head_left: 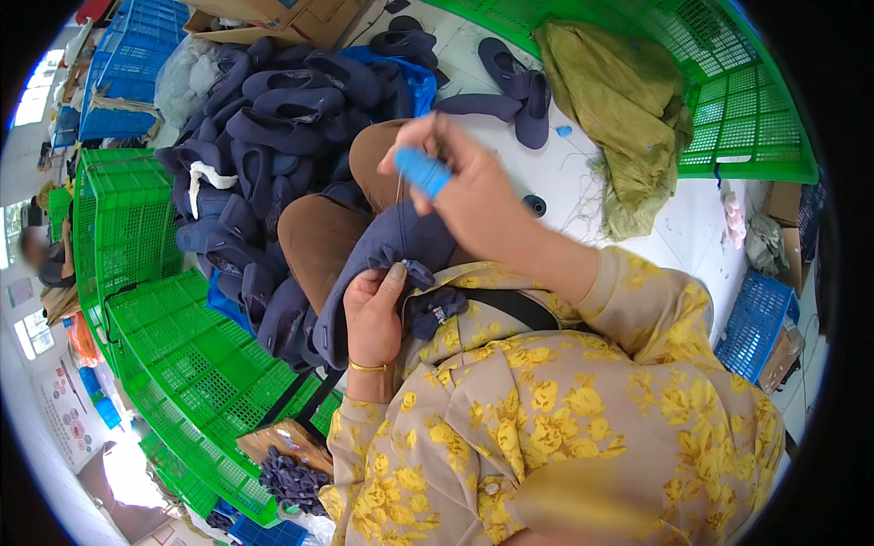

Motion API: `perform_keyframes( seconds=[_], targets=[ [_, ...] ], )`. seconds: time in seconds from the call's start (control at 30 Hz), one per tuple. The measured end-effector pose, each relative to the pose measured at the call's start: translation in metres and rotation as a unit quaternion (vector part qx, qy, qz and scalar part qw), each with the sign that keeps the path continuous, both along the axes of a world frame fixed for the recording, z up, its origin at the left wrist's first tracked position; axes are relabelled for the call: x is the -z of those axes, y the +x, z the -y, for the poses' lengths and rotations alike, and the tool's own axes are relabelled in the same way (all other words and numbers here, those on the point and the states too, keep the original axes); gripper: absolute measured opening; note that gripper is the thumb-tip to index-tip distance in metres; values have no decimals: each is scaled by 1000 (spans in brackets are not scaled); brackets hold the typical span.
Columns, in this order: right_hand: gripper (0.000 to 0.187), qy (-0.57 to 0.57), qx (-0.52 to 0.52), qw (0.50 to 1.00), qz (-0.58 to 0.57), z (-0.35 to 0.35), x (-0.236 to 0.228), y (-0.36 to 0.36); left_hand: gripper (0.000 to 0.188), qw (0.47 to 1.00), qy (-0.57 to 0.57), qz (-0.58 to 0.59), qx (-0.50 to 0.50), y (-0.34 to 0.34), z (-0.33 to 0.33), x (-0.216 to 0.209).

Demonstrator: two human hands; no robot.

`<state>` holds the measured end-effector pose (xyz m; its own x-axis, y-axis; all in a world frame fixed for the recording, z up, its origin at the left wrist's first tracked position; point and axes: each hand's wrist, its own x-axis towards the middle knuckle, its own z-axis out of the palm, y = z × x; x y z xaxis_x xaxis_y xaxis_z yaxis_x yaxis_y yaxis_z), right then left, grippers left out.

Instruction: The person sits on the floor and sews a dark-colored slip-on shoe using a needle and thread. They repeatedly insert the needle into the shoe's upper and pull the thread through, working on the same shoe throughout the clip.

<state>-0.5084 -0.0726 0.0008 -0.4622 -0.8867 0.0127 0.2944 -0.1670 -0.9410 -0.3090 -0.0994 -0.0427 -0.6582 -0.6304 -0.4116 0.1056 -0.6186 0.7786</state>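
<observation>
A navy cloth shoe (425,238) lies across my lap, a small navy bow (420,273) at its opening edge. My left hand (373,314) is closed on the shoe, thumb and fingers pinching the edge beside the bow. Above the shoe, my right hand (478,191) is raised with its fingers pinched together, blue tape (422,173) wrapped round one finger. A dark thread (399,218) runs taut from the bow area up to this hand; whether a needle is between the fingertips I cannot make out. More small navy fabric pieces (439,314) rest on my lap.
A big heap of navy shoes (273,118) lies in front and to the left. Green plastic crates (196,400) stand left, another green crate (756,123) far right. Several shoes (519,86) and an olive sack (619,109) lie ahead. A wooden stool (287,444) holds navy bows (293,482).
</observation>
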Motion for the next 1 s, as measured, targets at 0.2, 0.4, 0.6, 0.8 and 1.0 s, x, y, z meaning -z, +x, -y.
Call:
perform_keyframes(
  seconds=[0.2, 0.4, 0.6, 0.8, 1.0],
  targets=[
    [22, 72, -15, 974, 216, -29, -48, -104, 18, 998, -30, 29, -46, -17, -3, -17],
    [21, 69, 7, 991, 113, -69, -67, -163, 16, 997, -31, 73, -19, -19, -5, -12],
    [17, 156, 54, 985, 46, -76, -28, -149, 14, 996, -19, 74, -40, -16, -2, -15],
    [15, 216, 20, 975, -36, -93, -18, -137, 17, 873, -352, 336, -3, -7, -3, -27],
    [11, 232, 18, 971, -46, -101, -13, -132, 15, 692, -626, 359, -10, -40, -7, -59]
  ],
)
